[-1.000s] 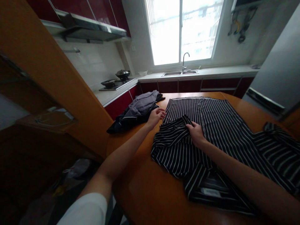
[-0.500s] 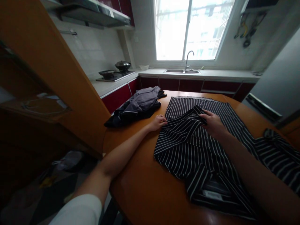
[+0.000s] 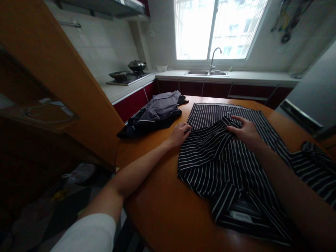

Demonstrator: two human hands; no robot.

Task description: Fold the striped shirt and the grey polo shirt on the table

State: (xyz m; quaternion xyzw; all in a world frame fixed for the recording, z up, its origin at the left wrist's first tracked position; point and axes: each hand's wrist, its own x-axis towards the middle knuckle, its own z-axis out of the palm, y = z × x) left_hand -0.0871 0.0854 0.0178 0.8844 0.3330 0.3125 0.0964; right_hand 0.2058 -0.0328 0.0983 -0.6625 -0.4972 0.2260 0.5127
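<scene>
A black shirt with thin white stripes (image 3: 225, 164) lies spread over a round orange wooden table (image 3: 168, 213). One sleeve is folded in across its body. My left hand (image 3: 180, 133) rests at the shirt's left edge, fingers curled and pinching the fabric where the sleeve starts. My right hand (image 3: 245, 131) lies flat on the folded sleeve's end near the shirt's middle, fingers stretched out and pressing it down. The other sleeve (image 3: 315, 168) trails off to the right.
A grey and dark heap of clothes (image 3: 157, 113) sits at the table's far left edge. Behind are a counter with a stove and wok (image 3: 131, 71), a sink with tap (image 3: 210, 71) under a bright window, and a wooden cabinet (image 3: 47, 80) at left.
My right hand carried the sleeve end up and right across the shirt, then flattened out on it. My left hand dropped to the shirt's left edge. The view tilted down a little.
</scene>
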